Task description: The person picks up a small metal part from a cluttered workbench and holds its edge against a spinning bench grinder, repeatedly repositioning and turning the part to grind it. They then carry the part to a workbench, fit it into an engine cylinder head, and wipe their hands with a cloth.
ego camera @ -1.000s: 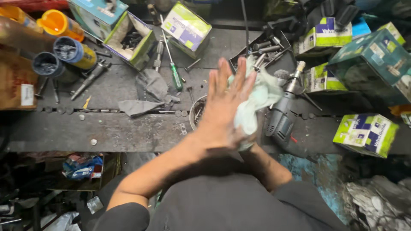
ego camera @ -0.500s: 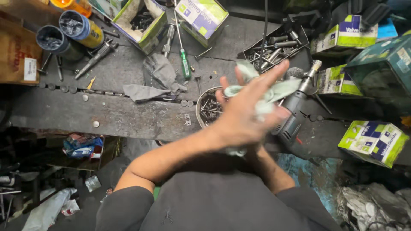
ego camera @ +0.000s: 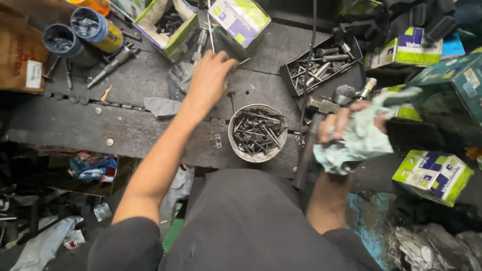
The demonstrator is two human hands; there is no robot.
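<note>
My right hand (ego camera: 346, 125) is closed around a crumpled pale green rag (ego camera: 359, 140) at the right of the dark workbench (ego camera: 125, 130), just in front of a grey power tool (ego camera: 346, 95). My left hand (ego camera: 208, 75) reaches out over the bench with fingers apart, holding nothing, near a screwdriver (ego camera: 201, 37) and a grey cloth scrap (ego camera: 161, 106). Between my arms sits a round metal tin (ego camera: 257, 133) filled with dark valve parts.
A black tray of metal parts (ego camera: 321, 62) lies at the back. Green and white cartons (ego camera: 432, 175) stand at the right and back. Two open cans (ego camera: 95, 27) stand at the far left beside a brown box (ego camera: 20, 55). A hammer handle (ego camera: 306, 155) lies near the tin.
My left hand has left the rag and swung left and forward across the bench. The right hand keeps the rag, now bunched further right.
</note>
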